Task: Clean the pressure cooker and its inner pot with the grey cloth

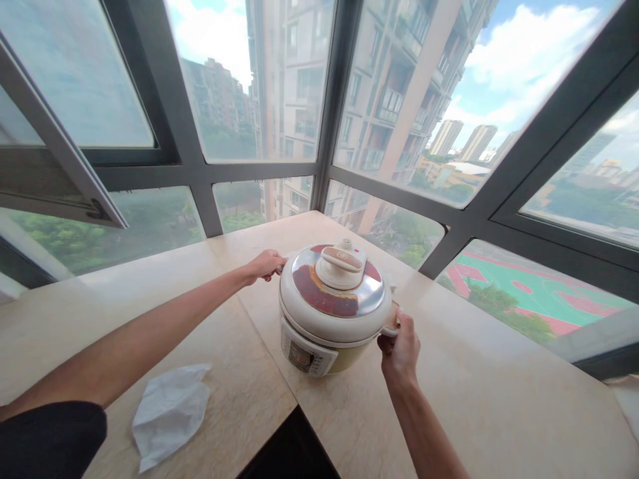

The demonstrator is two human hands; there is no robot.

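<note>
crumpled tissue (170, 412) loose on tabletop (499, 399) at left; left hand (266, 265) closed on far-left rim of pressure cooker (333, 307), right hand (399, 346) clamped on right side handle; two-sided grip steadies heavy pot at tabletop corner by window (259, 80)

The pressure cooker (333, 307) stands alone in the corner of the stone counter (499, 399), and it is the one bulky obstacle there. Left and in front of the cooker, only a crumpled tissue (170, 412) lies on open counter. Right of the cooker the surface runs bare. Behind the cooker, the window frames (324, 133) close in, leaving what looks like a narrow strip.
</note>
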